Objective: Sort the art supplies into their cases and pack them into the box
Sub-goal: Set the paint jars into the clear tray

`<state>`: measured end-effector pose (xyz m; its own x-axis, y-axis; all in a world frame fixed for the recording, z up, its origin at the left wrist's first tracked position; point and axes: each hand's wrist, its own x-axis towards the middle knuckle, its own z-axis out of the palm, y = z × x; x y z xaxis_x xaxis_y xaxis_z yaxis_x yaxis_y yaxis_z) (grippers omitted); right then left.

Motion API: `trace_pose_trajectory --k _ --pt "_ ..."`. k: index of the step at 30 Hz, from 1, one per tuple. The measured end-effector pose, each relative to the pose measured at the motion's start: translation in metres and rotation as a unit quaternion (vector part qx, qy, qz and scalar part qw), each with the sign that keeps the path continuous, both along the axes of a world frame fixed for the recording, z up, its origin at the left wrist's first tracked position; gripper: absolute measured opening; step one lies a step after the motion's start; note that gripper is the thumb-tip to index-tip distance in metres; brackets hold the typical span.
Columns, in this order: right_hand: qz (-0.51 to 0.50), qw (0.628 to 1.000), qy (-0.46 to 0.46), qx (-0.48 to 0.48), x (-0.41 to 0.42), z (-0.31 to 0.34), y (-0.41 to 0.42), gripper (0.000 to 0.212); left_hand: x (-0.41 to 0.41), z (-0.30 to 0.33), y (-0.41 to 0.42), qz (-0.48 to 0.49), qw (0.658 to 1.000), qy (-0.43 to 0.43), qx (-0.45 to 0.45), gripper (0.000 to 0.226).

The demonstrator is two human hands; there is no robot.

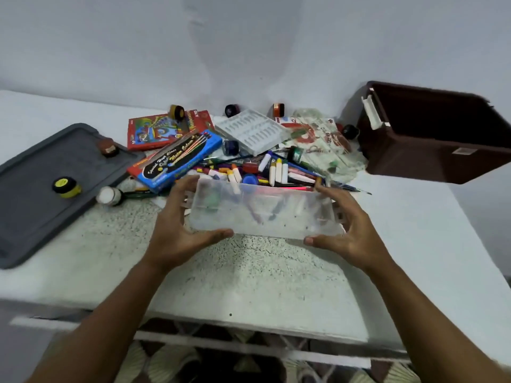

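Note:
I hold a clear plastic case [262, 214] above the table, its far edge over a pile of crayons and markers [265, 168]. My left hand [179, 230] grips its left end, thumb under the near edge. My right hand [348, 230] grips the right end the same way. A brown box [431, 150] stands open at the back right. Its grey lid [49, 183] lies flat at the left with a yellow paint pot [67, 186] and a brown pot [109, 147] on it. A blue watercolour box [177, 158] and a red box [157, 131] lie behind the pile.
A white moulded tray [251, 131] and a printed plastic bag [318, 142] lie at the back. Small paint pots [231, 110] stand by the wall, and a white pot [109, 195] sits near the lid. The speckled table's front edge [249, 324] is close to me.

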<state>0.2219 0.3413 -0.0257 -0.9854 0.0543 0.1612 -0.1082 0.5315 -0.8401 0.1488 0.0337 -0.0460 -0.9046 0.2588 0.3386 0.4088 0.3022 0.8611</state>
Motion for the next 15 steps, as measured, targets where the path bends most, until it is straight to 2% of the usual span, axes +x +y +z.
trace_pose_trajectory --k 5,15 --pt "0.012 1.000 0.007 -0.002 0.011 -0.019 -0.003 0.087 0.020 -0.014 -0.006 0.034 0.998 -0.013 -0.050 0.095" --pt "0.026 0.999 -0.030 -0.009 0.011 -0.029 0.002 0.082 0.021 -0.014 -0.008 0.025 0.993 -0.013 -0.116 0.098"
